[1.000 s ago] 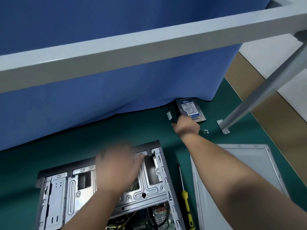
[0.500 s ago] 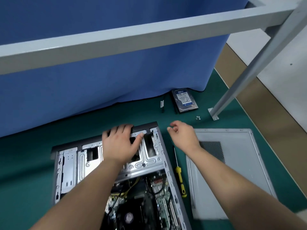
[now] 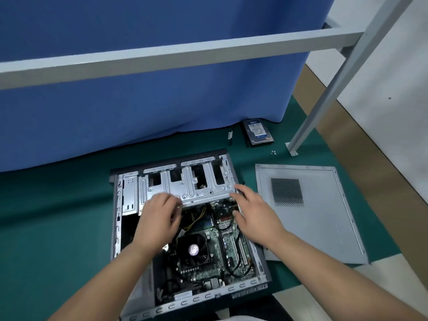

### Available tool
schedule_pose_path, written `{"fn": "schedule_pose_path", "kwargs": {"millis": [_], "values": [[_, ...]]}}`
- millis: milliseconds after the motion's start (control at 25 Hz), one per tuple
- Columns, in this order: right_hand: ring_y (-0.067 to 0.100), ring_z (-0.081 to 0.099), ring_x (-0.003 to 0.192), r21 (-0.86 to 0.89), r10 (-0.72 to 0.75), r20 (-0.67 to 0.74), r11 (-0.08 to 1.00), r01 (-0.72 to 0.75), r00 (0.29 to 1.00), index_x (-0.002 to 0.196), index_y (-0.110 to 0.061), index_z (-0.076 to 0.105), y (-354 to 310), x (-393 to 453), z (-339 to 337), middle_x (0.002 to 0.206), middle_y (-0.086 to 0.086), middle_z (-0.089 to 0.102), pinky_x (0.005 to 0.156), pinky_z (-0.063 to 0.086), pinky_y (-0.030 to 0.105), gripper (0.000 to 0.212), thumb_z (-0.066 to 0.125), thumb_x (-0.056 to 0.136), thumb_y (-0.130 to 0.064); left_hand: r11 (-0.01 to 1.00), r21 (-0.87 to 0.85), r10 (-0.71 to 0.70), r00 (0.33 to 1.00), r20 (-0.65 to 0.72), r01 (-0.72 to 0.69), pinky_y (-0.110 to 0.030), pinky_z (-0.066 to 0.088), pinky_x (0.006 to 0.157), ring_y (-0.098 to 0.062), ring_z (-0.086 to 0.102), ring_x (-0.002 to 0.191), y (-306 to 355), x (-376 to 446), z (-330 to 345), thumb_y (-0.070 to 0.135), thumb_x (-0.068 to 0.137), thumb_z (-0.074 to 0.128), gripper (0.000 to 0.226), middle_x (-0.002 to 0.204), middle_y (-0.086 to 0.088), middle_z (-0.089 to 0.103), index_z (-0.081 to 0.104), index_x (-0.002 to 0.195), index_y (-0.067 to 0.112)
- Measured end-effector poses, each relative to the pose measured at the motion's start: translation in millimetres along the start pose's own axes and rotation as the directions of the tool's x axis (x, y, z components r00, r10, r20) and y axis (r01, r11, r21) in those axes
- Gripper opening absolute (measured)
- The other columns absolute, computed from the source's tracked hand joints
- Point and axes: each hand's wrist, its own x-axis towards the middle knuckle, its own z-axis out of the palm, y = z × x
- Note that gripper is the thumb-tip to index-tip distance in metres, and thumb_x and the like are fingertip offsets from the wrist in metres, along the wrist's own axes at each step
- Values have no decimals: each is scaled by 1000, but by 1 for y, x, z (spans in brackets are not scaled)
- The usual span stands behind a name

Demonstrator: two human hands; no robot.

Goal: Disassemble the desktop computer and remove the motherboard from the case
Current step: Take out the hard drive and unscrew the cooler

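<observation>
The open computer case lies flat on the green mat. Inside it the motherboard shows, with a black CPU fan and bundled cables. A silver drive cage spans the case's far end. My left hand hovers at the cage's near edge, left of centre, fingers loosely curled and blurred, holding nothing I can see. My right hand is at the cage's near right corner, with straight fingers touching the metal and the thumb spread below.
A removed grey side panel lies right of the case. A hard drive, a small black part and loose screws sit near the blue curtain. A grey frame leg stands at the back right.
My right hand came back from the hard drive to the cage's right corner. My left hand slid from the cage's top toward its near edge. The view tilted down over the case.
</observation>
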Motion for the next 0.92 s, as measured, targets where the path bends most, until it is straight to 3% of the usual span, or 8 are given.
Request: {"fn": "schedule_pose_path", "kwargs": {"millis": [80,160,280,400,480,560,680,920], "values": [[23,3,158,-110,-24,110,993,37,994,162,-30,19,-3,-11,11,170,-4,-17,127,19,43,69,52,102,-34,996,60,62,997,53,-65,-46,50,95,-19,52,116,0,-36,1,30,89,68,11,101,19,62,66,100,32],[25,-20,156,-208,-16,147,977,47,989,162,-36,17,-4,-20,21,165,-2,-33,126,-3,44,73,56,101,-34,987,132,79,989,129,-96,-48,43,106,-22,49,132,-3,-58,2,31,86,75,15,109,20,67,71,100,35],[28,-17,156,-341,-146,137,922,185,980,146,-34,52,-7,-26,20,172,1,-3,122,-16,44,50,60,97,-38,966,239,57,983,177,-99,-48,39,109,-20,53,134,-9,-76,1,37,90,68,13,117,16,69,74,102,36],[26,31,150,-446,-300,344,782,436,890,118,-28,74,-19,-31,15,145,-3,57,127,11,48,27,62,94,-34,961,277,-41,990,132,3,-40,42,97,-17,61,120,-10,-87,2,40,91,59,19,111,15,71,75,100,33],[23,57,122,-497,-255,532,678,542,807,107,-23,75,-34,-37,18,113,-2,71,119,28,45,20,62,92,-23,958,279,-103,988,111,68,-38,43,89,-15,63,112,-6,-89,4,39,90,62,16,106,15,71,74,98,33],[23,62,103,-574,-81,657,591,567,750,100,-21,72,-50,-40,24,99,-1,71,110,37,44,15,63,90,-15,953,288,-129,986,110,93,-37,43,83,-15,64,103,-2,-89,6,38,89,63,14,99,15,70,74,95,33],[24,62,102,-657,133,694,519,546,708,105,-18,68,-66,-34,32,101,0,68,105,40,43,12,62,95,-16,948,306,-114,989,92,81,-36,43,78,-15,64,94,-2,-92,7,38,88,63,12,92,15,69,74,91,32],[24,61,91,-632,151,724,535,561,673,102,-15,67,-70,-29,35,94,1,61,80,47,38,10,61,96,-9,951,302,-95,992,79,67,-36,42,79,-14,63,95,-3,-91,7,39,90,56,19,93,14,69,73,93,33]]}}
